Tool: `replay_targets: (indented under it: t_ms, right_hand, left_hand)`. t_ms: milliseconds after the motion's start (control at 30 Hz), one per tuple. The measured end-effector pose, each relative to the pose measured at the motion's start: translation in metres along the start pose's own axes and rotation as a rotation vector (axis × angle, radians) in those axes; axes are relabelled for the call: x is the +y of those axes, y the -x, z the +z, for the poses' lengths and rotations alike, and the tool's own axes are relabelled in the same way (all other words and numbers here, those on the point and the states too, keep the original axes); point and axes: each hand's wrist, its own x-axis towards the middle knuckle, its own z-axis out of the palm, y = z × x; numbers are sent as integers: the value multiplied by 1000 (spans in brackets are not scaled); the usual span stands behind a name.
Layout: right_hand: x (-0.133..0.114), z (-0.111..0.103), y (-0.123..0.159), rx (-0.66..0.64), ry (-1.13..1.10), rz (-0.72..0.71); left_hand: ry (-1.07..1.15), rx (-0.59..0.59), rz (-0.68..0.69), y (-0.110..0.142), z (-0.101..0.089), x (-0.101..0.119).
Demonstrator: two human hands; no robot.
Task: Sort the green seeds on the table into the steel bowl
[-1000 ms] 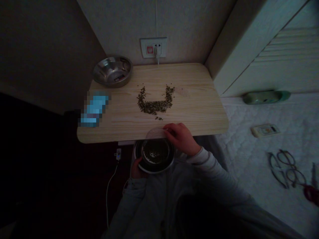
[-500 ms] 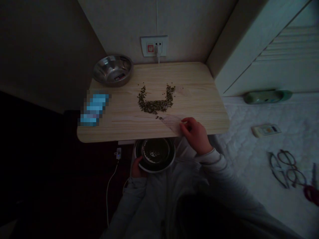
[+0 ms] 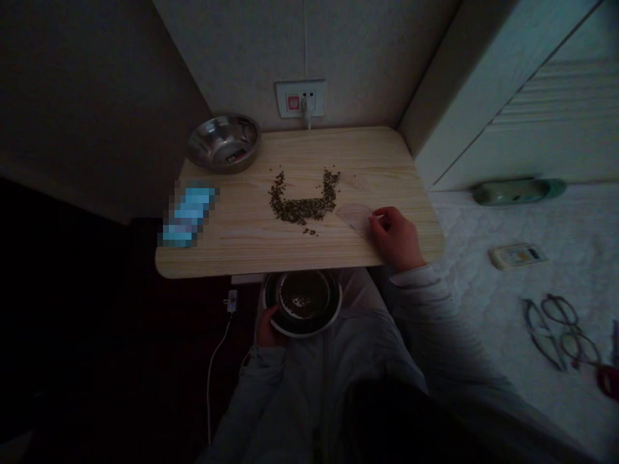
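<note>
Small dark green beans [image 3: 302, 210], which look like mung beans, lie in a U shape on the light wooden table [image 3: 232, 251]. To the right of them, my right hand [image 3: 399, 238] pinches a thin clear plastic protractor [image 3: 356, 219], held low over the tabletop. Below the table's front edge, my left hand [image 3: 269, 327] grips the left rim of a metal bowl [image 3: 309, 332] on my lap. The bowl's inside is dark, with a shiny patch, and I cannot make out its contents. A few loose beans lie just in front of the U.
At the back left of the table stands a steel bowl [image 3: 225, 145], with a lit phone [image 3: 188, 216] in front of it. A wall socket [image 3: 300, 98] holds a plug. On the white bedding at right are a remote [image 3: 517, 256], a green case [image 3: 520, 191] and glasses [image 3: 561, 309].
My right hand has moved right and a little away from me with the protractor, drawing back from the loose beans. My left hand still grips the bowl. The view has shifted slightly.
</note>
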Motion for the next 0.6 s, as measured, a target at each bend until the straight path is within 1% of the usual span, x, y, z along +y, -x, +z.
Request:
replay_targets:
  t_ms: [67,133,267,400,600]
  right_hand:
    - [0,-2,-5,7,-21,-5]
    - [-3,-2,-7,-18,-75,-39]
    - [-15,3,-1,-139,-173,-142]
    - [-25,11,5,-225,-165,-202]
    - [-33,13,9,-265,-160,-226]
  left_hand:
    - [5,12,6,-2,-1,0]
    - [5,19,-4,-2,-1,-1]
    - [13,-12,-25,2,0,0]
    - [3,-22,-47,4,0,0]
    - [11,-16,2,1,-1,-1]
